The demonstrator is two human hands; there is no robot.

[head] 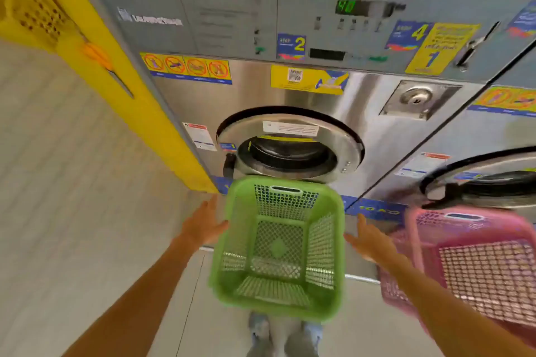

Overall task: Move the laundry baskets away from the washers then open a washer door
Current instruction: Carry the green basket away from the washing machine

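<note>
The green basket [278, 243] sat on the floor directly in front of the washer door [290, 145], which was closed. You had your left hand [204, 224] just left of the basket and your right hand [367, 239] just right of it, fingers spread, gripping nothing. The pink basket [475, 264] stood to the green basket's right.

Pale tiled floor [72, 211] meets a bright yellow wall panel [121, 72] at left, under even, soft light.
</note>
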